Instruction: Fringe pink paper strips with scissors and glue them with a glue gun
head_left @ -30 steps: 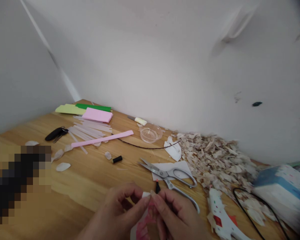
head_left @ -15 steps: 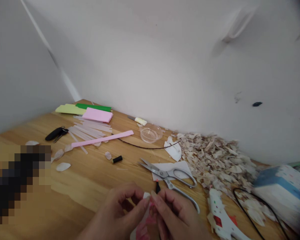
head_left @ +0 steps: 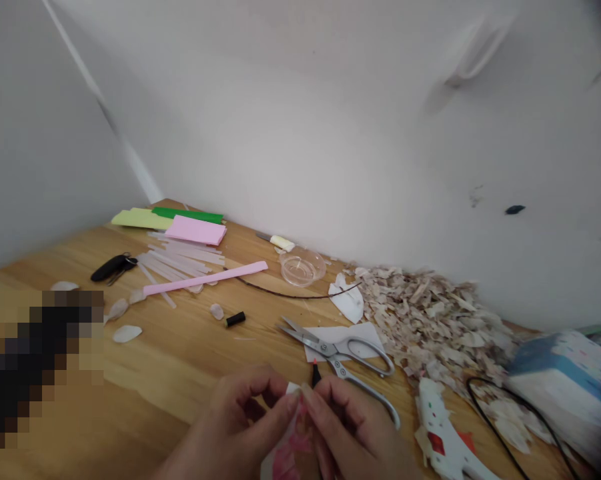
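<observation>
Pink-white piece (head_left: 287, 460): between both hands, at the bottom of the view.
Left hand (head_left: 245, 413): thumb and finger clamped on its top edge.
Right hand (head_left: 353, 420): fingertips pressed together at that edge, black pen (head_left: 316, 376) alongside.
Scissors (head_left: 325, 347): partly on white paper (head_left: 371, 333).

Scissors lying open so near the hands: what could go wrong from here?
The scissors lie close by the right hand, which could bump them as it works. The pen at that hand shows a bare tip, so it might leave a stray mark on the pink-and-white piece. The glue gun lies beside the scraps; if hot, which I can't tell, it could stick to them.
</observation>
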A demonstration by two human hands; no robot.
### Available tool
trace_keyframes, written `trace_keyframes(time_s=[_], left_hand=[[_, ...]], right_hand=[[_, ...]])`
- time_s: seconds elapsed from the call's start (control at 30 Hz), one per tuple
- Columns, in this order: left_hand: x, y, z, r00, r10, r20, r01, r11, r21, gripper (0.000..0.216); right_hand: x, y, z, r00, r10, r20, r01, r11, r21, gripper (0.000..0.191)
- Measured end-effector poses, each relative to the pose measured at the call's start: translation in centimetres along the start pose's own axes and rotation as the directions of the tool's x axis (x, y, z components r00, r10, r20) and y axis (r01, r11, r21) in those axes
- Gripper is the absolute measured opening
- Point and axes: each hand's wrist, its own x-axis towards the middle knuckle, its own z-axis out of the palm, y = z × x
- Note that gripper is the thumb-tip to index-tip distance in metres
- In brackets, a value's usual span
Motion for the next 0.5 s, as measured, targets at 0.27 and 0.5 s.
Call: trace_keyframes(time_s=[0.27, 0.5], left_hand=[[0.18, -0.1, -0.11, 1.0, 0.011, 0.028, -0.011, 1.0, -0.025, 0.027], [0.23, -0.28, -0.19, 1.0, 0.005, 0.007, -0.005, 1.0, -0.022, 0.027]], right_hand=[[-0.14, -0.3, 0.22, 0.998, -0.036, -0.056, 0.03, 0.994, -0.108, 0.043], [-0.1, 0.39, 0.37, 0.996, -0.044, -0.083, 0.037, 0.995, -0.087, 0.046]])
